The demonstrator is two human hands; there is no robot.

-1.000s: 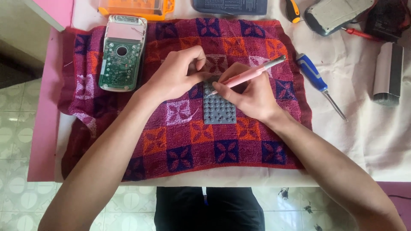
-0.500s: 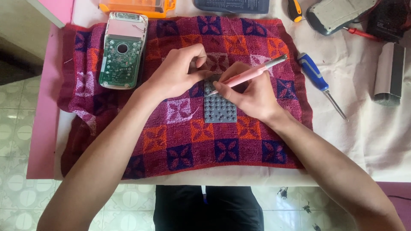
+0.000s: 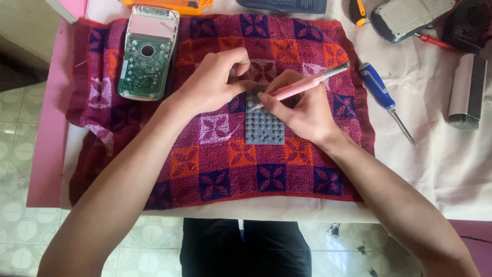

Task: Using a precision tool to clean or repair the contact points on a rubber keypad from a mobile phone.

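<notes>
A grey rubber keypad mat (image 3: 265, 127) with rows of small bumps lies on a red, purple and orange checked towel (image 3: 225, 154). My left hand (image 3: 215, 82) pinches the mat's top edge with closed fingers. My right hand (image 3: 302, 110) grips a thin pink tool (image 3: 307, 84), held like a pen, its tip touching the mat's top left corner. Both hands meet over the far end of the mat and hide it.
An opened device with a green circuit board (image 3: 146, 54) lies on the towel's far left. On the white cloth to the right are a blue-handled screwdriver (image 3: 382, 97), a grey brush-like block (image 3: 466, 92) and a grey device shell (image 3: 410, 18). An orange case (image 3: 169, 5) sits at the far edge.
</notes>
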